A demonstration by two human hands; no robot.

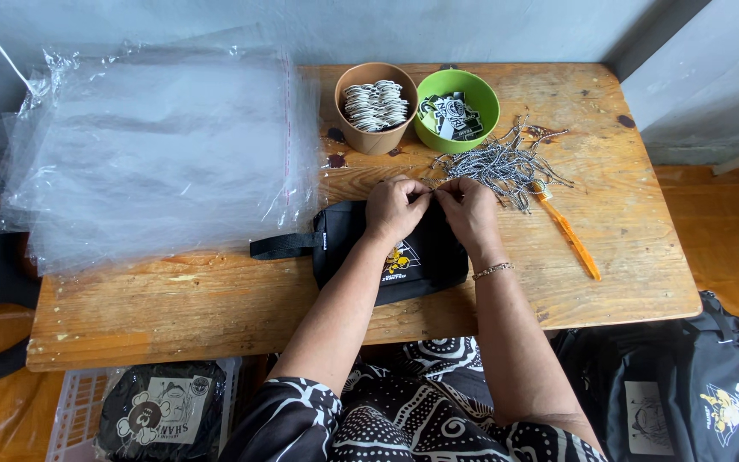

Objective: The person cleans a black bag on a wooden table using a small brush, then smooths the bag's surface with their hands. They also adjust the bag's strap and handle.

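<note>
On the wooden desk (215,299) lay a black pouch (421,257) with a strap at its left end and a yellow-and-white print on its front. The left hand (395,208) and the right hand (470,210) met over the pouch's top edge, fingertips pinched together on something too small to make out. Just beyond them sat a heap of black-and-white cords (502,164), a brown paper bowl (375,107), a green bowl (457,109), and an orange tool (568,231). A stack of clear plastic bags (156,154) covered the desk's left part.
</note>
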